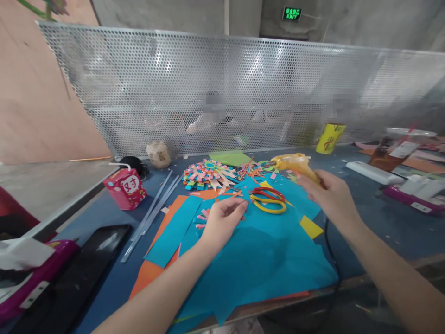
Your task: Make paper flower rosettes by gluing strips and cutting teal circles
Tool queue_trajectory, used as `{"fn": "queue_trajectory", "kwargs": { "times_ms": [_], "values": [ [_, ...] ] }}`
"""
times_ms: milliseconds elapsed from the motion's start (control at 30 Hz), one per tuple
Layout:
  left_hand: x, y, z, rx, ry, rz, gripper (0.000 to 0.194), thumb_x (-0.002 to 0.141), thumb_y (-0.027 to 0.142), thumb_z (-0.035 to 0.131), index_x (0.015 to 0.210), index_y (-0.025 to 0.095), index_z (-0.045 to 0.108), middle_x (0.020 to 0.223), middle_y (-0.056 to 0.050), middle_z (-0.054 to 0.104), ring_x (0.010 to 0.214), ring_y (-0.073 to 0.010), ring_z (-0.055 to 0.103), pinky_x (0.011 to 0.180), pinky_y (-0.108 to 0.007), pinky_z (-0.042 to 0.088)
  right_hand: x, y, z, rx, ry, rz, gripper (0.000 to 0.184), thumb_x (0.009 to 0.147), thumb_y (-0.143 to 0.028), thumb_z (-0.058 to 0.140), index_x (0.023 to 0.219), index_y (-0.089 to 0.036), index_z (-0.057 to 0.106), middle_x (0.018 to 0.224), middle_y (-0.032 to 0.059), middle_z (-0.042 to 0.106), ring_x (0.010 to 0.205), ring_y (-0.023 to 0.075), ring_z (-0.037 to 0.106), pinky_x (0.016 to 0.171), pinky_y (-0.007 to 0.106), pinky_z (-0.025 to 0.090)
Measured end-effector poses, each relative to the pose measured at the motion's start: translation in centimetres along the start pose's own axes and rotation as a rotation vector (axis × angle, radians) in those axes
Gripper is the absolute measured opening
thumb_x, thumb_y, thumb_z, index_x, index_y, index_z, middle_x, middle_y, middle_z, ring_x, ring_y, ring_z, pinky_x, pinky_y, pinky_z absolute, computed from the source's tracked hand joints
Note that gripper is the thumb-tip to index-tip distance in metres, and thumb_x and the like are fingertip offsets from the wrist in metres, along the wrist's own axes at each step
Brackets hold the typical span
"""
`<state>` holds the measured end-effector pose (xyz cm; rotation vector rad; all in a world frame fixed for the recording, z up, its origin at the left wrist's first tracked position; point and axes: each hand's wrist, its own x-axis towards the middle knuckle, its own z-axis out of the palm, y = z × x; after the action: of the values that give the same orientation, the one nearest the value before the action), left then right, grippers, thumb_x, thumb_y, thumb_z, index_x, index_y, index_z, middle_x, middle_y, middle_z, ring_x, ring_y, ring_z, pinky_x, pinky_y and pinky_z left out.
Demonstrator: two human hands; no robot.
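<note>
My right hand [328, 195] is closed around the handle of a yellow hot glue gun [290, 162], its nozzle pointing left over the paper scraps. A dark cord hangs below that hand. My left hand [225, 218] has its thumb and fingers pinched together above blue paper [267, 250]; what they hold is hidden. Fringed pink and blue paper [202, 218] shows beside and partly behind this hand. To its right lie scissors with red and yellow handles [269, 205]. A layered fringed paper flower [210, 172] rests behind the left hand, next to cut paper strips [252, 170].
At left are clear glue sticks [151, 215], a pink drink box [125, 188], a black phone [104, 250] and a purple-and-white object [45, 273]. A perforated metal screen [208, 88] bounds the back. A yellow can [330, 138] and a drink cup [396, 150] stand at right.
</note>
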<state>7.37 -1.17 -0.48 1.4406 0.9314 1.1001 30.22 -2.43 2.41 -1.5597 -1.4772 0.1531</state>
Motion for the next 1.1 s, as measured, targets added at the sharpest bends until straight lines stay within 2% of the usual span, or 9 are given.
{"fn": "queue_trajectory", "kwargs": {
  "times_ms": [67, 167, 300, 400, 533, 700, 1100],
  "values": [
    [0.0, 0.0, 0.0, 0.017, 0.015, -0.006, 0.030, 0.068, 0.042, 0.060, 0.070, 0.012, 0.062, 0.049, 0.004, 0.048, 0.046, -0.0061, 0.040, 0.045, -0.019, 0.030, -1.0, -1.6, 0.4, -0.110, 0.113, -0.100, 0.037, 0.068, -0.057, 0.058, 0.073, -0.021, 0.054, 0.059, -0.0001, 0.052, 0.051, 0.0139, 0.049, 0.041, 0.024, 0.036],
    [0.0, 0.0, 0.0, 0.041, 0.040, -0.018, 0.030, 0.067, 0.043, 0.060, 0.068, 0.013, 0.061, 0.048, 0.004, 0.046, 0.045, -0.0064, 0.038, 0.044, -0.019, 0.028, -2.2, -3.0, 1.0, -0.231, 0.159, -0.200, 0.046, 0.061, -0.059, 0.063, 0.085, -0.020, 0.056, 0.074, 0.0039, 0.063, 0.059, 0.0184, 0.058, 0.047, 0.027, 0.042],
    [0.0, 0.0, -0.1, 0.072, 0.057, -0.003, 0.031, 0.068, 0.043, 0.059, 0.068, 0.013, 0.063, 0.047, 0.004, 0.045, 0.044, -0.0069, 0.037, 0.043, -0.020, 0.026, -3.3, -3.3, 1.2, -0.385, 0.241, -0.271, 0.058, 0.059, -0.066, 0.059, 0.093, -0.019, 0.055, 0.078, 0.0081, 0.065, 0.063, 0.0242, 0.062, 0.050, 0.032, 0.044],
    [0.1, 0.0, -0.1, 0.061, 0.072, 0.001, 0.030, 0.068, 0.042, 0.059, 0.066, 0.013, 0.063, 0.047, 0.004, 0.045, 0.044, -0.0070, 0.037, 0.043, -0.021, 0.026, -3.5, -3.1, 1.2, -0.471, 0.302, -0.360, 0.058, 0.063, -0.063, 0.058, 0.097, -0.017, 0.054, 0.085, 0.0107, 0.066, 0.070, 0.0272, 0.063, 0.054, 0.034, 0.047],
    [0.0, 0.1, -0.1, 0.049, 0.069, 0.012, 0.028, 0.068, 0.041, 0.059, 0.063, 0.013, 0.062, 0.046, 0.004, 0.044, 0.044, -0.0068, 0.037, 0.043, -0.020, 0.025, -3.5, -2.9, 1.1, -0.543, 0.368, -0.472, 0.046, 0.071, -0.048, 0.058, 0.102, -0.014, 0.053, 0.091, 0.0120, 0.066, 0.071, 0.0253, 0.063, 0.057, 0.034, 0.049],
    [0.1, 0.0, -0.1, 0.046, 0.078, 0.021, 0.028, 0.069, 0.040, 0.059, 0.065, 0.013, 0.063, 0.047, 0.003, 0.044, 0.044, -0.0064, 0.036, 0.043, -0.021, 0.025, -3.5, -2.9, 1.0, -0.598, 0.410, -0.558, 0.039, 0.073, -0.037, 0.059, 0.101, -0.011, 0.054, 0.087, 0.0125, 0.066, 0.070, 0.0239, 0.063, 0.057, 0.032, 0.049],
    [0.0, 0.3, -0.2, 0.029, 0.081, -0.005, 0.031, 0.065, 0.044, 0.060, 0.065, 0.013, 0.064, 0.046, 0.003, 0.044, 0.043, -0.0068, 0.037, 0.042, -0.020, 0.024, -4.0, -3.1, 0.7, -0.663, 0.448, -0.688, 0.032, 0.075, -0.029, 0.059, 0.099, -0.008, 0.057, 0.085, 0.0128, 0.067, 0.072, 0.0215, 0.063, 0.062, 0.028, 0.049]
  ]
}}
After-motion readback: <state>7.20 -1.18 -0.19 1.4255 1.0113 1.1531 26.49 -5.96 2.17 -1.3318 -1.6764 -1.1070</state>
